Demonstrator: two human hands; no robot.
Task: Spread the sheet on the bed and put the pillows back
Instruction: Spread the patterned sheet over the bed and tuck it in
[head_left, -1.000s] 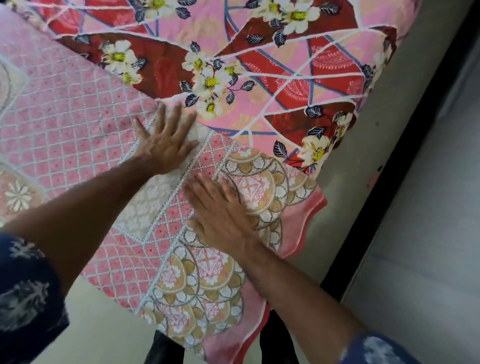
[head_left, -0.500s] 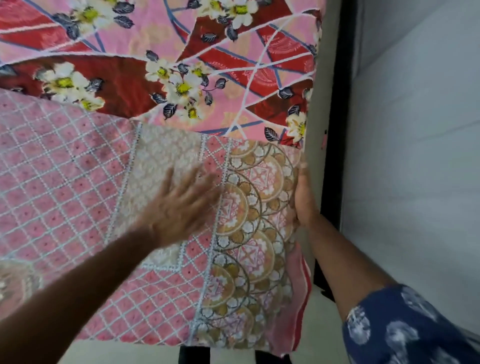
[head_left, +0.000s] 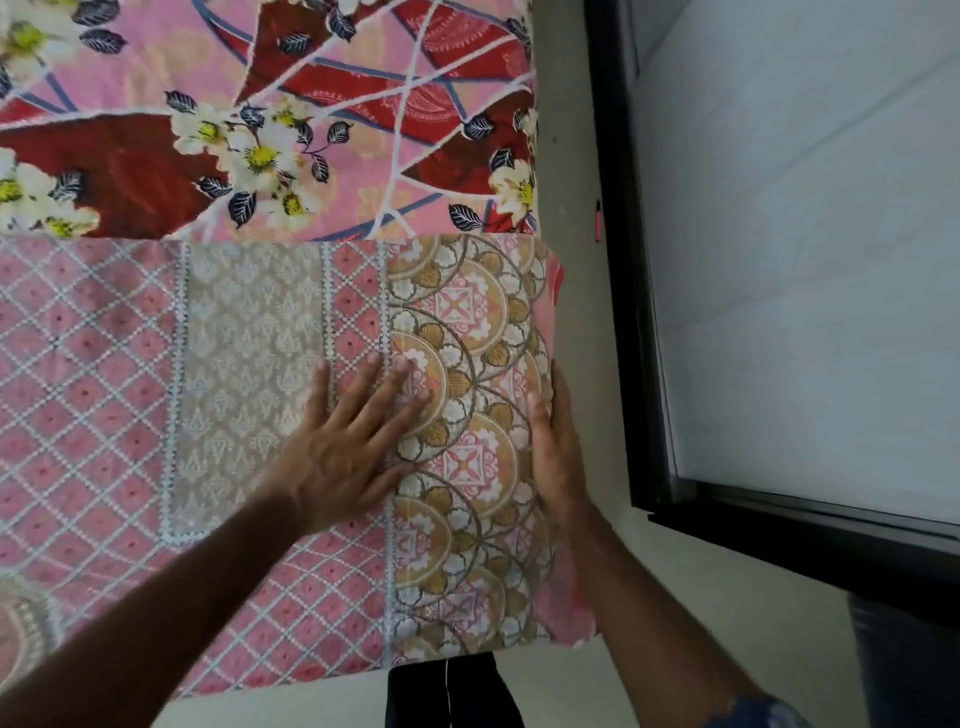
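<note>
A pink sheet (head_left: 104, 389) with a white lattice, a beige band and gold scalloped medallions lies flat over the near part of the bed. Beyond it the bed shows a pink and red floral cloth (head_left: 311, 104) with white flowers. My left hand (head_left: 353, 447) rests palm down on the pink sheet, fingers spread, near the medallion border. My right hand (head_left: 558, 452) lies flat along the bed's right edge, pressing the sheet's border against the side. No fabric is bunched in either hand. No pillow is in view.
A narrow pale grey strip (head_left: 571, 156) runs along the bed's right side. Past it stands a black frame (head_left: 641, 312) around a white panel (head_left: 805, 260). A dark object (head_left: 447, 691) sits below the sheet's near edge.
My left hand slid right across the pink sheet toward the medallion border. My right hand moved from the top of the sheet to the bed's right edge. The sheet lies squarer and flatter.
</note>
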